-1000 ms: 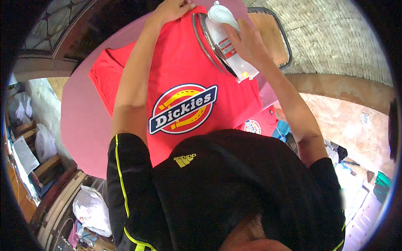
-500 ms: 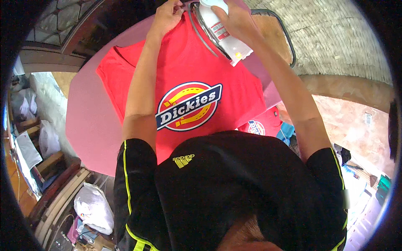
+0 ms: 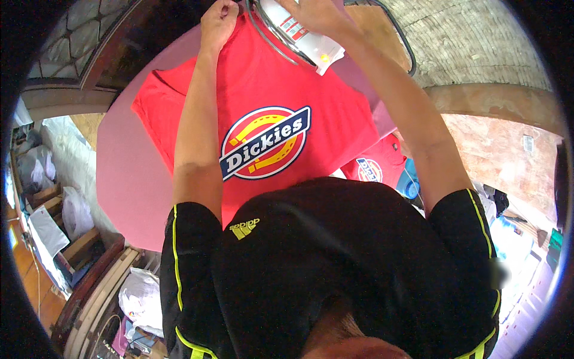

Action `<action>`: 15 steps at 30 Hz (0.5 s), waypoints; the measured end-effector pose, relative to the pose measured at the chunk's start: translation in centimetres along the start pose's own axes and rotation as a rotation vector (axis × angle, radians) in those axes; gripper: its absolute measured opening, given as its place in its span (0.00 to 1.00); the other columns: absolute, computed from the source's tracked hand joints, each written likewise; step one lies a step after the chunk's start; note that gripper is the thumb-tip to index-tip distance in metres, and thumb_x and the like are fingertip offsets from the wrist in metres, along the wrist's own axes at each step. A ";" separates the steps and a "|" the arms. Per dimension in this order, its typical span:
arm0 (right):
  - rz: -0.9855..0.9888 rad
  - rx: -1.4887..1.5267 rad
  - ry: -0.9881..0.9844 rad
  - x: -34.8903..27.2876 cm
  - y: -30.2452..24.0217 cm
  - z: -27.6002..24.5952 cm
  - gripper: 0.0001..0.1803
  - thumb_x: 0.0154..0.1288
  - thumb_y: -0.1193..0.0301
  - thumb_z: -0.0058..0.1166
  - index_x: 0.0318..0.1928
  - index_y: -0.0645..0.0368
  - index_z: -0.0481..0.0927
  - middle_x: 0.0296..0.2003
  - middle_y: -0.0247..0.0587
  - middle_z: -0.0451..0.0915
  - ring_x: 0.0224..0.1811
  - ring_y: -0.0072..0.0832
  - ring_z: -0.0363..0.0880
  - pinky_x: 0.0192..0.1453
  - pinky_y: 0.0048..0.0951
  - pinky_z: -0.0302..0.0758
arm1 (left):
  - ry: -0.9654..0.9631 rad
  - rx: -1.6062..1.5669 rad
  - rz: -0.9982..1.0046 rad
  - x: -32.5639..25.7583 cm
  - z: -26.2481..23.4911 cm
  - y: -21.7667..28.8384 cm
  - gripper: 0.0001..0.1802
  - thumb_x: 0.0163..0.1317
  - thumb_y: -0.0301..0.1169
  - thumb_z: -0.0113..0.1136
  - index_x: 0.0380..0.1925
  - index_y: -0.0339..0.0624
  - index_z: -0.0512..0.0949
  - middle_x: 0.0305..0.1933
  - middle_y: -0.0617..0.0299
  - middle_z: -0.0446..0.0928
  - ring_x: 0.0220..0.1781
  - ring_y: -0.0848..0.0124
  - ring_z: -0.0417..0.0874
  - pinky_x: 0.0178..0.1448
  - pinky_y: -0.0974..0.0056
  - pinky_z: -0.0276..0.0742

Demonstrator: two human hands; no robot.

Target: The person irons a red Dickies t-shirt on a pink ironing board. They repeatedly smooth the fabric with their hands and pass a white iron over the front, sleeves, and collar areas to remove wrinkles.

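A red sleeveless shirt (image 3: 323, 143) with a round yellow, white and navy print lies spread over a pink padded board (image 3: 128, 197). Its neckline and shoulder part point away from me. At the top edge my left hand (image 3: 219, 19) has its fingers curled together on the shirt's far shoulder edge. My right hand (image 3: 320, 17) grips a white clothes iron (image 3: 305, 43) with a silver rim; its handle is partly cut off by the picture's edge. The iron rests at the shirt's upper right, near the neckline.
Another red garment (image 3: 385, 158) with a similar print hangs at the board's right, beside a blue item (image 3: 408, 182). A chair-like metal frame (image 3: 403, 36) stands beyond the iron. White plastic bags (image 3: 140, 299) and wooden planks (image 3: 95, 299) lie at lower left.
Both hands and the iron have shifted up and left in the picture, while the whole view has moved slightly. My left hand stays closed at the shirt's shoulder.
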State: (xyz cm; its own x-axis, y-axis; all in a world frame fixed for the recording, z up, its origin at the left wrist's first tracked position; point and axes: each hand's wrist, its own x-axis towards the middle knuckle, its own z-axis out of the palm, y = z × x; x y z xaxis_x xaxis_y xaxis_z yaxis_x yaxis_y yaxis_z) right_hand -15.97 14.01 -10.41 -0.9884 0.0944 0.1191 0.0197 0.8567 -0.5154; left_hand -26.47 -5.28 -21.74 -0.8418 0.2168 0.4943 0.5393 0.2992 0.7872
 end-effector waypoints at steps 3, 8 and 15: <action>-0.101 -0.017 0.035 -0.5 0.6 0.2 0.28 0.70 0.52 0.48 0.39 0.70 0.81 0.33 0.66 0.81 0.38 0.58 0.83 0.44 0.53 0.77 | -0.031 -0.091 -0.056 0.0 0.4 -1.2 0.05 0.66 0.29 0.56 0.35 0.39 0.78 0.33 0.55 0.79 0.35 0.63 0.82 0.43 0.63 0.76; -0.114 -0.114 -0.079 -4.1 2.9 -1.1 0.25 0.70 0.52 0.51 0.44 0.66 0.79 0.33 0.62 0.82 0.36 0.53 0.83 0.42 0.49 0.76 | -0.086 0.075 0.013 0.3 1.1 -1.1 0.11 0.66 0.37 0.59 0.36 0.39 0.81 0.39 0.53 0.79 0.41 0.58 0.80 0.46 0.59 0.76; -0.206 -0.120 -0.075 -15.9 4.7 -4.5 0.24 0.69 0.55 0.56 0.50 0.65 0.75 0.34 0.58 0.80 0.38 0.52 0.80 0.45 0.46 0.74 | -0.170 0.552 0.236 0.6 3.4 3.7 0.27 0.59 0.57 0.60 0.35 0.42 0.82 0.45 0.53 0.78 0.53 0.47 0.75 0.52 0.45 0.73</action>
State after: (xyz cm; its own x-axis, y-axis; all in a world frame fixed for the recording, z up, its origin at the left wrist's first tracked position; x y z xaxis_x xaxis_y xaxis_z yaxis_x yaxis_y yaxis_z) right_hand 0.50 18.83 -10.96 -0.9817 -0.1229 0.1452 -0.1701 0.9086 -0.3814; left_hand -24.94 -0.87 -19.80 -0.7077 0.4668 0.5303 0.6807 0.6515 0.3349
